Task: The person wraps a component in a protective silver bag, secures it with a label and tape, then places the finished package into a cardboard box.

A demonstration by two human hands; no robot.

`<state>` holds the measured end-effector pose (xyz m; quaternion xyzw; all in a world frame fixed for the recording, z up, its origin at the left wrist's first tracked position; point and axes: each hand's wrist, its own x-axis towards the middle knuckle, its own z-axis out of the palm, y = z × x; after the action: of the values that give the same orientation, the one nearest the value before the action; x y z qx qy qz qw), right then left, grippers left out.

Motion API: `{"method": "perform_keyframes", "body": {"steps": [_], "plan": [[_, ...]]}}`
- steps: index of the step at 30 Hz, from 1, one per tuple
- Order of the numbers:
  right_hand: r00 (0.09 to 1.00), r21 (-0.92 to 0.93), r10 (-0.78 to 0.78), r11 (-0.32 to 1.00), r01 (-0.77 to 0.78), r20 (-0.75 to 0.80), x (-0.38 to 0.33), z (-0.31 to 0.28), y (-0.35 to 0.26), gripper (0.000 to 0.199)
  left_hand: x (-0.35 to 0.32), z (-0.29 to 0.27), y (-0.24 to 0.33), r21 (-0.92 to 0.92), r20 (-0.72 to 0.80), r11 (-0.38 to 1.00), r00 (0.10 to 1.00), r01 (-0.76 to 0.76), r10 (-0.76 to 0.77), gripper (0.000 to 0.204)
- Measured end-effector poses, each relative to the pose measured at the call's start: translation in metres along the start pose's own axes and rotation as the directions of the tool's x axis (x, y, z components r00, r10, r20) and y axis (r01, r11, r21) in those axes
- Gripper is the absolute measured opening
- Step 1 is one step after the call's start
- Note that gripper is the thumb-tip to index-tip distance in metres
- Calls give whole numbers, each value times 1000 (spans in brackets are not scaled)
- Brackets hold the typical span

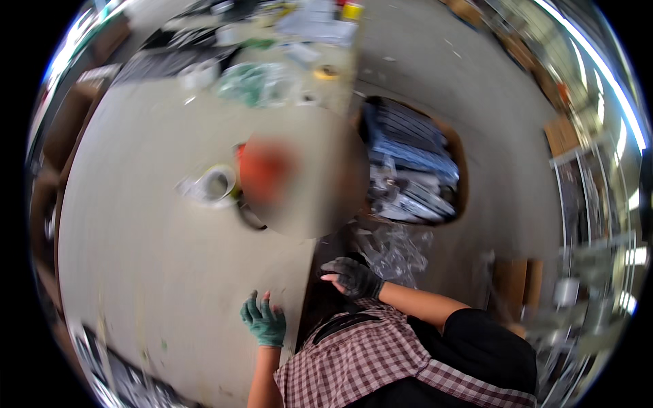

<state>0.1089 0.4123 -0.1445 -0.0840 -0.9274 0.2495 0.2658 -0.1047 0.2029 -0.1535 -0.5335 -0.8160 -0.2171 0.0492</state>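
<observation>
My left hand (264, 322), in a green glove with bare fingertips, is over the pale table (183, 272) near its right edge. Its fingers are apart and nothing is in them. In a dark grey glove, my right hand (355, 277) is just off the table edge, in front of my checked apron (360, 353). Its fingers are loosely bent, the thumb stands apart, and I see nothing held. Farther up the table lies a roll of tape (218, 183). Beside it is an orange object (266, 170), smeared by a round blurred patch, so its kind is unclear.
A cardboard box (462, 170) of folded, plastic-wrapped clothes (415, 149) stands right of the table. Clear plastic film (398, 251) lies below it. At the table's far end are a greenish plastic bag (255, 83), a yellow tape roll (326, 72) and papers (316, 24). Metal racks (592, 204) stand at right.
</observation>
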Motion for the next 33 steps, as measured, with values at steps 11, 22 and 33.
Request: {"method": "perform_keyframes", "body": {"steps": [11, 22, 33], "plan": [[288, -199, 950, 261, -945, -120, -314, -135, 222, 40, 187, 100, 136, -136, 224, 766, 733, -629, 642, 23], [252, -503, 944, 328, -800, 215, -275, -173, 444, 59, 207, 119, 158, 125, 442, 787, 744, -604, 501, 23], [636, -559, 677, 384, -735, -371, -277, -287, 330, 60, 192, 141, 221, -53, 207, 953, 930, -300, 304, 33]]}}
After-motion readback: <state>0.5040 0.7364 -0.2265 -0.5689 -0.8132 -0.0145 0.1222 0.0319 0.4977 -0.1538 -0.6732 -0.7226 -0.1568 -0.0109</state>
